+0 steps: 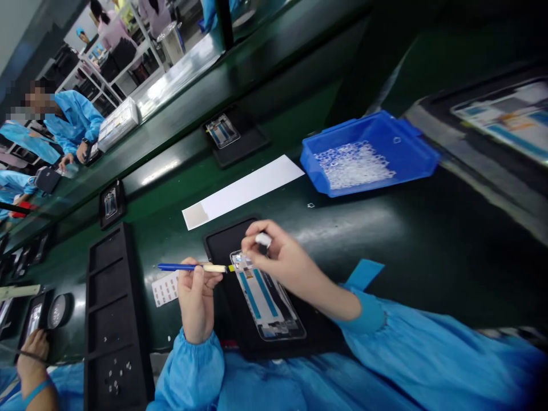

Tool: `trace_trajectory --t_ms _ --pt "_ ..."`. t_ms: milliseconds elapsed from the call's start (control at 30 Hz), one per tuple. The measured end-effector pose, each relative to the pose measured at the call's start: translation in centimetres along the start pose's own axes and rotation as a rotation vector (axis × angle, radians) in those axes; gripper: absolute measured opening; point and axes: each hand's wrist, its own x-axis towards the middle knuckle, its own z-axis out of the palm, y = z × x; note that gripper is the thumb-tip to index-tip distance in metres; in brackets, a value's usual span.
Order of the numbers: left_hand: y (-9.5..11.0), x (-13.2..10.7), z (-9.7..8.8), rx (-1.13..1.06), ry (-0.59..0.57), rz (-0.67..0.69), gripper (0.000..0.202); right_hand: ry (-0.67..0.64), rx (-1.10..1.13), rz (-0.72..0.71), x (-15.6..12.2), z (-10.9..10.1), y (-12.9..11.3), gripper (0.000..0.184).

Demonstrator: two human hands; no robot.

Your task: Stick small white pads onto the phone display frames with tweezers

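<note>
My left hand (197, 302) is closed around a slim pen-like tool (176, 266) with a blue shaft, a cream section and a yellow tip. The tip points right, at the upper left corner of an open phone body (269, 297) with two blue strips. That phone body lies on a black tray (220, 240). Over its top end, my right hand (285, 254) has its fingers pinched together; whatever they hold is too small to make out. A white piece (263, 240) shows at these fingers, perhaps a finger cover. Beside my left hand lies a white sheet of small labels (165, 289).
A blue bin (377, 182) of clear ring-like pieces stands beyond my right hand, near a white paper strip (252, 185). A long compartmented black tray (113, 319) lies left. Another phone tray (246, 142) sits farther back. At lower left is a co-worker's hand (34, 351).
</note>
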Motion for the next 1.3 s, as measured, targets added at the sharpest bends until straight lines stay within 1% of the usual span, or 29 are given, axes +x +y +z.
trace_trajectory --t_ms 33,67,100,133,167,200,233,267,300,333,400,433,467,500,533,567,600,700,867,1100,1300 --pt "0.0 0.0 0.1 -0.007 -0.004 0.009 0.044 0.098 -0.099 -0.069 0.9 -1.8 -0.4 0.025" --pt "0.1 0.1 0.1 -0.003 -0.005 0.027 0.043 0.214 -0.249 -0.132 1.9 -3.9 -0.9 0.024" --pt "0.1 0.2 0.0 0.01 -0.005 0.052 0.042 0.351 -0.444 -0.187 2.9 -6.2 -1.5 0.024" --pt "0.1 0.3 -0.1 0.034 -0.003 0.081 0.04 0.481 -0.703 -0.203 3.9 -8.5 -2.3 0.023" --pt "0.1 0.3 -0.2 0.066 0.004 0.113 0.039 0.587 -1.003 -0.158 4.7 -10.7 -3.1 0.021" --pt "0.1 0.4 -0.3 0.106 0.014 0.143 0.038 0.626 -1.101 -0.127 5.4 -12.4 -3.9 0.02" --pt "0.1 0.5 -0.5 0.153 0.026 0.174 0.038 0.622 -1.19 -0.101 5.8 -13.7 -4.5 0.025" --pt "0.1 0.6 -0.7 0.208 0.037 0.202 0.038 0.597 -1.252 -0.085 6.0 -14.4 -4.8 0.031" --pt "0.1 0.6 -0.8 0.271 0.046 0.229 0.037 0.564 -1.278 -0.1 5.9 -14.6 -4.8 0.038" --pt "0.0 0.7 -0.9 0.337 0.053 0.256 0.037 0.53 -1.301 -0.139 5.6 -14.2 -4.5 0.042" --pt "-0.1 0.9 -0.9 0.462 0.048 0.298 0.035 0.439 -1.25 -0.283 4.5 -12.2 -3.1 0.04" --pt "-0.3 1.0 -0.8 0.512 0.037 0.312 0.035 0.345 -1.182 -0.362 3.8 -10.9 -2.2 0.035" --pt "-0.4 1.2 -0.6 0.552 0.018 0.32 0.034 0.223 -1.093 -0.425 3.1 -9.5 -1.2 0.028" --pt "-0.6 1.3 -0.3 0.583 -0.01 0.321 0.032 0.084 -1.01 -0.455 2.5 -8.2 -0.2 0.022" --pt "-0.8 1.5 0.0 0.605 -0.043 0.318 0.031 -0.038 -0.946 -0.462 2.0 -7.2 0.8 0.019" --pt "-1.0 1.7 0.4 0.619 -0.077 0.314 0.029 -0.132 -0.902 -0.451 1.6 -6.3 1.7 0.018" --pt "-1.2 1.8 0.7 0.629 -0.109 0.312 0.028 -0.19 -0.876 -0.428 1.4 -5.7 2.5 0.02" --pt "-1.8 2.3 1.6 0.648 -0.174 0.317 0.027 -0.223 -0.823 -0.378 1.3 -5.1 3.9 0.025" --pt "-2.5 2.8 2.5 0.701 -0.256 0.31 0.022 -0.206 -0.75 -0.341 1.5 -5.5 4.2 0.033" --pt "-2.8 3.0 3.0 0.78 -0.284 0.336 0.02 -0.198 -0.714 -0.304 1.4 -5.2 3.9 0.03" --pt "-2.5 3.0 3.1 0.902 -0.308 0.419 0.018 -0.208 -0.717 -0.307 1.4 -5.3 3.5 0.031"
